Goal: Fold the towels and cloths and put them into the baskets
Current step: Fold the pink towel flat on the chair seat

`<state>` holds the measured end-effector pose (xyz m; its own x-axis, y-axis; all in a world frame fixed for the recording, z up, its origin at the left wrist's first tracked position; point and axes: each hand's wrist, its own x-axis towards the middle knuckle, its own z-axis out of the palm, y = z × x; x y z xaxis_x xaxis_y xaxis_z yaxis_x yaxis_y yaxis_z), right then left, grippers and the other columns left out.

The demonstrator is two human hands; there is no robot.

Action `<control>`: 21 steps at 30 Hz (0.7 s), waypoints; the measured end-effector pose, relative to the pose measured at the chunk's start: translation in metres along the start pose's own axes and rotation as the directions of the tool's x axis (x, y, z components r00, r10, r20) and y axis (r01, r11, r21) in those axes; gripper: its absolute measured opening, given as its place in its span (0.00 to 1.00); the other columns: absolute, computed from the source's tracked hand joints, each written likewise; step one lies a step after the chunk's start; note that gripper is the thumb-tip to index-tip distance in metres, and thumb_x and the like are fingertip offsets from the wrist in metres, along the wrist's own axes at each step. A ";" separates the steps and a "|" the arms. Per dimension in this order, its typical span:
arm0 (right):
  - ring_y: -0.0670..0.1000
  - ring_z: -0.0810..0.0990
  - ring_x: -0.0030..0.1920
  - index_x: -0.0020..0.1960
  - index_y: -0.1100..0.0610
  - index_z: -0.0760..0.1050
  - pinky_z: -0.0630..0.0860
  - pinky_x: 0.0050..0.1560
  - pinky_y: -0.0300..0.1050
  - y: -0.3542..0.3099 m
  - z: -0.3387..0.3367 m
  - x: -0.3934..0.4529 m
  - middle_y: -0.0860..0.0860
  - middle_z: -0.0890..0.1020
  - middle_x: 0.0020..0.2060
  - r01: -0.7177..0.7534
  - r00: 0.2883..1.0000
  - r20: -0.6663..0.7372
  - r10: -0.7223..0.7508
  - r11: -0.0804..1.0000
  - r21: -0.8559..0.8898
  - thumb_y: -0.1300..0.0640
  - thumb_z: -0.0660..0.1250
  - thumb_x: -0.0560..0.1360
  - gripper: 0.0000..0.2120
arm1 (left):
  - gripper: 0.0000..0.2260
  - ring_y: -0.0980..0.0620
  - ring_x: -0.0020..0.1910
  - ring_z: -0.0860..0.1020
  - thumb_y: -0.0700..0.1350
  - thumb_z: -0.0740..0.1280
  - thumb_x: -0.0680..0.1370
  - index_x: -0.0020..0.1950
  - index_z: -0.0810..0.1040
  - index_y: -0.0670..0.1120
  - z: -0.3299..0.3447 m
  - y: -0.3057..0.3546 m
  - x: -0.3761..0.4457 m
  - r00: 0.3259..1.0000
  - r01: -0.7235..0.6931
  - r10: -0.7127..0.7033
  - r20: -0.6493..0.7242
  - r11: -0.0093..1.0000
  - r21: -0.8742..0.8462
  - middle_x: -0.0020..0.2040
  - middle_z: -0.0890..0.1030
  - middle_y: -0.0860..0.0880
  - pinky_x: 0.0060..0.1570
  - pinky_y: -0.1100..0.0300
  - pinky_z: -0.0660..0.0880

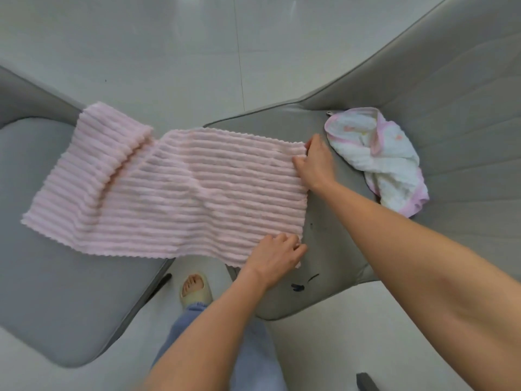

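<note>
A: Any labels?
B: None legible; only dark marks on the right seat near its front edge.
A: Hands?
B: Left hand pinches the ribbed pink towel at its near right corner; right hand grips the far right corner; the towel bridges both grey seats; a crumpled white cloth lies toward the right seat's back.

Camera: one, worn on my head.
Facing: forward and steeply down.
Range: close, at arm's reach of the pink towel.
Lens: wide, edges bending.
</note>
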<state>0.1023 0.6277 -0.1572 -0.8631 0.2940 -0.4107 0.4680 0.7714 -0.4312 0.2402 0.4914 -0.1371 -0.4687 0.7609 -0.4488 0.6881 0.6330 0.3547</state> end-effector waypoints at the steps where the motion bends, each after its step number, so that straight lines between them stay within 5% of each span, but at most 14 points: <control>1: 0.60 0.74 0.53 0.51 0.59 0.70 0.68 0.48 0.50 0.002 0.001 0.001 0.61 0.75 0.54 0.017 1.000 0.006 -0.017 1.000 -0.008 0.58 0.65 0.75 0.08 | 0.13 0.41 0.57 0.74 0.40 0.57 0.81 0.66 0.67 0.43 0.000 0.000 0.001 1.000 -0.001 0.001 0.014 1.000 -0.010 0.62 0.72 0.42 0.46 0.50 0.69; 5: 0.59 0.73 0.43 0.44 0.59 0.70 0.64 0.38 0.48 0.013 -0.003 -0.002 0.59 0.76 0.43 0.034 0.998 -0.057 -0.031 0.998 0.056 0.62 0.61 0.75 0.01 | 0.05 0.42 0.49 0.77 0.42 0.57 0.80 0.53 0.71 0.44 -0.007 -0.001 0.003 0.992 0.127 -0.128 0.010 0.970 -0.208 0.52 0.78 0.45 0.40 0.53 0.66; 10: 0.54 0.69 0.39 0.43 0.58 0.64 0.59 0.36 0.45 0.044 -0.025 -0.033 0.55 0.72 0.38 -0.069 0.989 -0.121 0.090 0.983 0.170 0.63 0.60 0.77 0.06 | 0.06 0.46 0.44 0.74 0.44 0.60 0.79 0.52 0.72 0.43 -0.025 0.009 -0.009 0.951 0.301 -0.284 0.125 0.747 -0.593 0.47 0.79 0.44 0.39 0.57 0.66; 14: 0.56 0.70 0.40 0.49 0.59 0.62 0.61 0.38 0.46 0.058 -0.061 -0.067 0.57 0.72 0.40 -0.148 0.977 -0.132 0.169 0.977 0.152 0.69 0.55 0.76 0.06 | 0.11 0.49 0.47 0.75 0.46 0.69 0.74 0.54 0.77 0.43 -0.047 0.034 -0.009 0.906 0.420 -0.245 0.346 0.636 -0.648 0.51 0.78 0.46 0.42 0.62 0.68; 17: 0.57 0.71 0.40 0.55 0.62 0.64 0.65 0.40 0.49 0.065 -0.089 -0.094 0.58 0.72 0.40 -0.152 0.976 -0.136 0.168 0.981 0.120 0.71 0.52 0.74 0.11 | 0.10 0.49 0.44 0.76 0.52 0.71 0.73 0.44 0.79 0.45 -0.066 0.064 -0.010 0.921 0.382 -0.206 0.332 0.653 -0.654 0.42 0.78 0.48 0.41 0.61 0.68; 21: 0.57 0.72 0.41 0.57 0.63 0.66 0.69 0.43 0.50 0.071 -0.115 -0.123 0.57 0.74 0.40 -0.138 0.976 -0.154 0.153 0.985 0.100 0.71 0.53 0.75 0.12 | 0.07 0.47 0.39 0.79 0.46 0.67 0.76 0.40 0.78 0.44 -0.091 0.090 -0.020 0.944 0.316 -0.141 0.300 0.654 -0.687 0.37 0.79 0.46 0.43 0.57 0.76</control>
<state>0.2197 0.7115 -0.0447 -0.8002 0.4917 -0.3434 0.5997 0.6627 -0.4485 0.2614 0.5459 -0.0212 -0.3732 0.5861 -0.7191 -0.0787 0.7523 0.6541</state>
